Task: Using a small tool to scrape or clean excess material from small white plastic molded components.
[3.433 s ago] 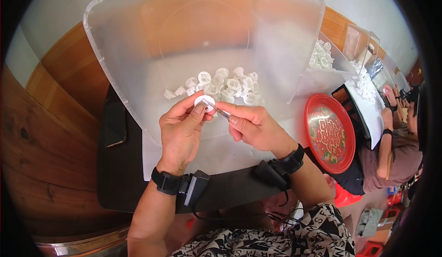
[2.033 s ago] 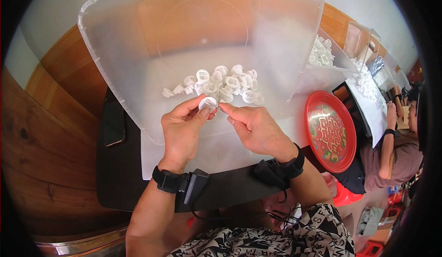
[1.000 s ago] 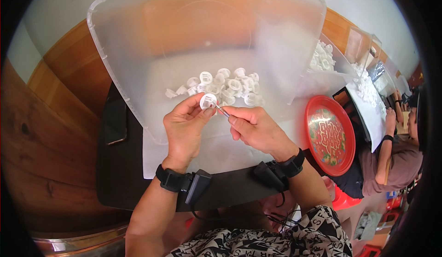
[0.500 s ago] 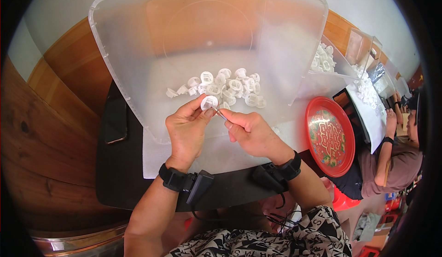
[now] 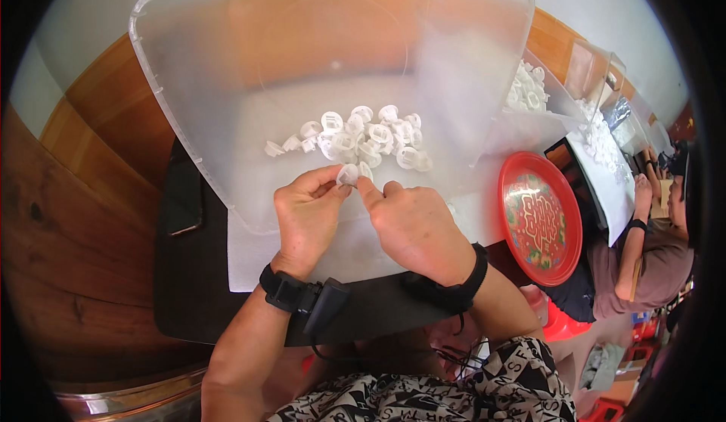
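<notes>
Between the two hands, just nearer than a pile of white plastic parts [image 5: 382, 136], was a white round part [image 5: 346, 175]. The left hand [image 5: 308, 206] pinched it between thumb and forefinger. The right hand [image 5: 416, 229] was partly closed, its forefinger stretched to the part's right side; whether it gripped anything could not be told. Left of the left hand, the rim of a translucent bin [image 5: 454, 82] slanted past, leaving room between; beneath the wrists ran the dark table's [image 5: 370, 312] front edge. Beyond the hands, the bin contained the pile. Right of the right hand were a red patterned tray [image 5: 540, 219] and, farther off, a clear box [image 5: 533, 125] of white pieces.
</notes>
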`<act>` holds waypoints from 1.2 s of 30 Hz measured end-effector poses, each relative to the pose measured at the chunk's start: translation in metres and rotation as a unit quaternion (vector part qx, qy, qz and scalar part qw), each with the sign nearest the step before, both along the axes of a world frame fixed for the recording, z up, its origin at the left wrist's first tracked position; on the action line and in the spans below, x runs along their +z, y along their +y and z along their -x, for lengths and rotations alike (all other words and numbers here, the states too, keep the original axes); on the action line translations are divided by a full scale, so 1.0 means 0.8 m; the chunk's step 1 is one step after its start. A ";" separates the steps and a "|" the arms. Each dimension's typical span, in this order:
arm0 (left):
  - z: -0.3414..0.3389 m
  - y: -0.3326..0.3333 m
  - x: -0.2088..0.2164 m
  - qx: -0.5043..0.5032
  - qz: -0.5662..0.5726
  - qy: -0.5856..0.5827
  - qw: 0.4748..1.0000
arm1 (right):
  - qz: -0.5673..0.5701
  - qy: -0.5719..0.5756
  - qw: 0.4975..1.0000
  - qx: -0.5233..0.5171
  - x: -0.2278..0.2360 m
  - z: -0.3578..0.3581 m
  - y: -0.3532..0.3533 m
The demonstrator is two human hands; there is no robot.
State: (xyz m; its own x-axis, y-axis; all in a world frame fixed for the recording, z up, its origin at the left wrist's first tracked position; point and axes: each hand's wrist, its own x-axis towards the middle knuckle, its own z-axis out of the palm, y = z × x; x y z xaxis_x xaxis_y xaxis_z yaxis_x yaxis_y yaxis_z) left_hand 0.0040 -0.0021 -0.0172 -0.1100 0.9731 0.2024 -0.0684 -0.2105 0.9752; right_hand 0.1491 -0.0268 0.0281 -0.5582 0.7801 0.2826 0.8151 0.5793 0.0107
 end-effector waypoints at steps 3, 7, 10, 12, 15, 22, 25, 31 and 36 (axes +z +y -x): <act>-0.001 0.000 0.001 -0.008 0.016 0.027 0.999 | -0.026 -0.037 0.999 0.001 0.001 -0.001 -0.003; -0.002 0.004 0.005 -0.009 0.015 0.027 0.999 | -0.042 0.015 0.999 0.006 -0.008 -0.008 0.007; 0.001 0.005 0.001 -0.038 -0.035 -0.041 0.998 | -0.007 0.113 0.993 0.022 -0.009 -0.019 0.012; 0.004 0.007 -0.001 -0.039 -0.038 -0.039 0.998 | -0.010 0.123 0.992 0.014 -0.009 -0.025 0.014; 0.004 0.008 -0.001 -0.038 -0.047 -0.039 0.997 | -0.012 0.129 0.992 0.009 -0.007 -0.027 0.013; 0.003 0.007 -0.001 -0.038 -0.043 -0.039 0.998 | -0.020 0.107 0.994 0.005 -0.011 -0.023 0.012; 0.002 0.007 -0.002 -0.043 -0.042 -0.030 0.998 | -0.013 0.090 0.996 0.001 -0.011 -0.022 0.011; 0.000 0.005 0.000 -0.038 -0.038 -0.046 0.998 | -0.012 0.083 0.996 0.000 -0.012 -0.020 0.011; 0.003 0.003 0.000 -0.050 -0.022 -0.036 0.998 | -0.006 0.072 0.997 0.001 -0.010 -0.019 0.010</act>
State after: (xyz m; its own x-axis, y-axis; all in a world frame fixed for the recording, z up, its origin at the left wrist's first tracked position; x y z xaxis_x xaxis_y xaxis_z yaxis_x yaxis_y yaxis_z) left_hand 0.0018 0.0005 -0.0171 -0.0290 0.9702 0.2404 -0.1617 -0.2419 0.9567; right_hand 0.1643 -0.0191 0.0204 -0.5130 0.7749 0.3693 0.8072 0.5818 -0.0995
